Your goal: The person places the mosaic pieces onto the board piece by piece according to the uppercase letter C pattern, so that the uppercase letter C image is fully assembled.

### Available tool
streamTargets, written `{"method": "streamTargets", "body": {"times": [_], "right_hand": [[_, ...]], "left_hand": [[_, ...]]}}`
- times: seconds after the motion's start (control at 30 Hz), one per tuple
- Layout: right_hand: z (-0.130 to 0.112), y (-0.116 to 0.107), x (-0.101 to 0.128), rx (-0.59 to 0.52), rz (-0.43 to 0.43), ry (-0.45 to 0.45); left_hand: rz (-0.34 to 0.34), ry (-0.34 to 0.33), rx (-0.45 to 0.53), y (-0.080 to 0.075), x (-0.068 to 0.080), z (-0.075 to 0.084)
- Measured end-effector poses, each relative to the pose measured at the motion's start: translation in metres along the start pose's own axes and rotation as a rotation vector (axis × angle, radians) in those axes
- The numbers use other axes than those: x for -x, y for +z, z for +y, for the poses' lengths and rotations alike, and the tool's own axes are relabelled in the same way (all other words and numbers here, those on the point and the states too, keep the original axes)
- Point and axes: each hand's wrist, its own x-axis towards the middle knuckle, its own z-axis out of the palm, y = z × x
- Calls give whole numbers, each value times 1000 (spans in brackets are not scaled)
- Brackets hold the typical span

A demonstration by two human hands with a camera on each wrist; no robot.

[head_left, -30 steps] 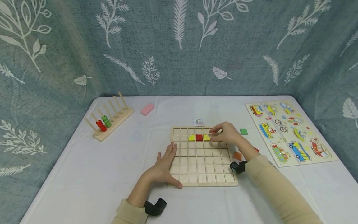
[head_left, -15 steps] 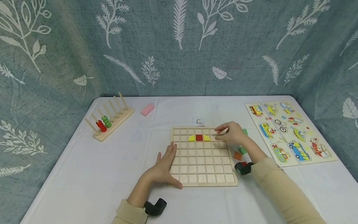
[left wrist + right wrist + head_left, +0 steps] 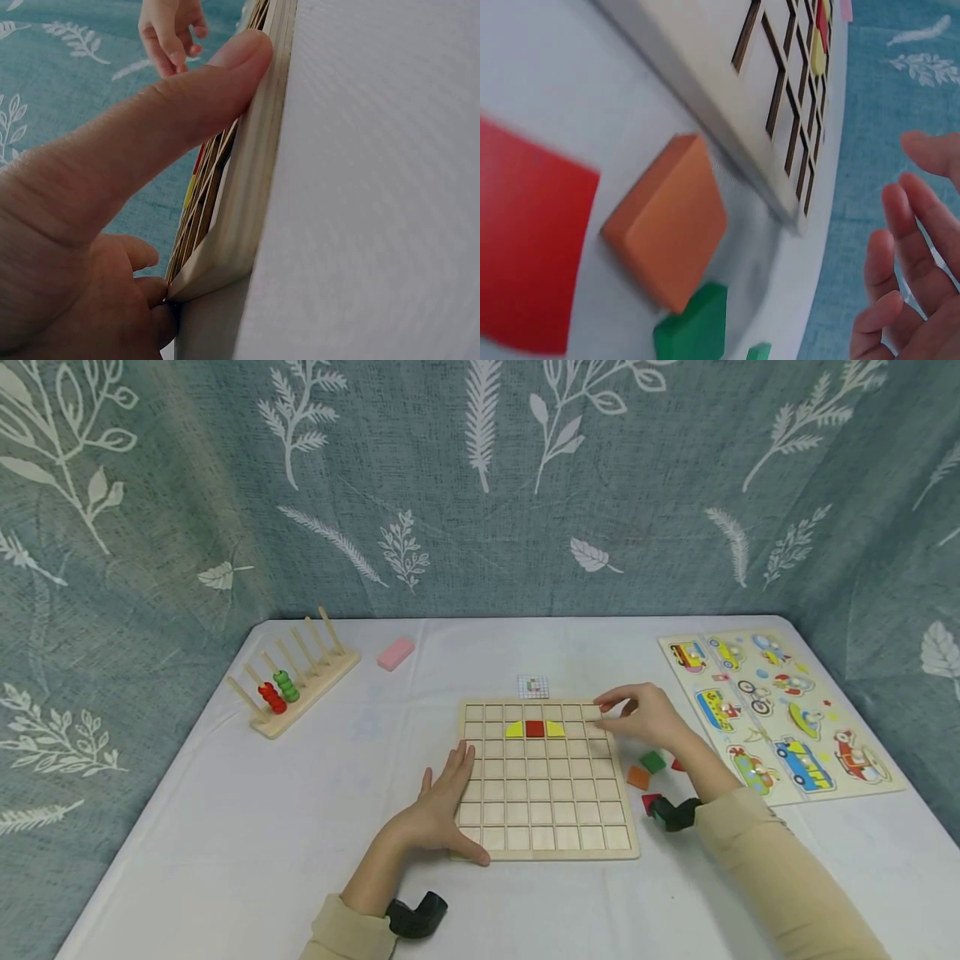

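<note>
A square wooden grid board [image 3: 539, 791] lies on the white table. In its upper rows sit a red square tile [image 3: 534, 728] and two yellow curved tiles, one on each side of it. My left hand [image 3: 437, 806] rests on the board's left side, fingers fairly straight along the edge and thumb [image 3: 244, 54] over the near rim. My right hand [image 3: 651, 720] hovers by the board's upper right corner; in the right wrist view its thumb and fingers are apart with nothing between them. Beside the board's right edge lie an orange tile [image 3: 638, 777], a green tile [image 3: 652, 762] and red pieces [image 3: 529, 240].
A small printed pattern card [image 3: 533, 686] lies behind the board. At the back left stand a peg rack [image 3: 315, 689] with red and green beads and a pink block [image 3: 395, 653]. A vehicle picture puzzle [image 3: 780, 714] lies at the right.
My right hand has drawn away to the right from the yellow tile beside the red square, uncovering it and loose tiles near the board. My left hand has stayed put.
</note>
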Motion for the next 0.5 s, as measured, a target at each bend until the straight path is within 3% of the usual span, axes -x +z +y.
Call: {"method": "streamTargets", "body": {"times": [0.5], "right_hand": [[23,-18,12,15,30,-10]], "left_hand": [[2,7,18,1,-2,-3]]}}
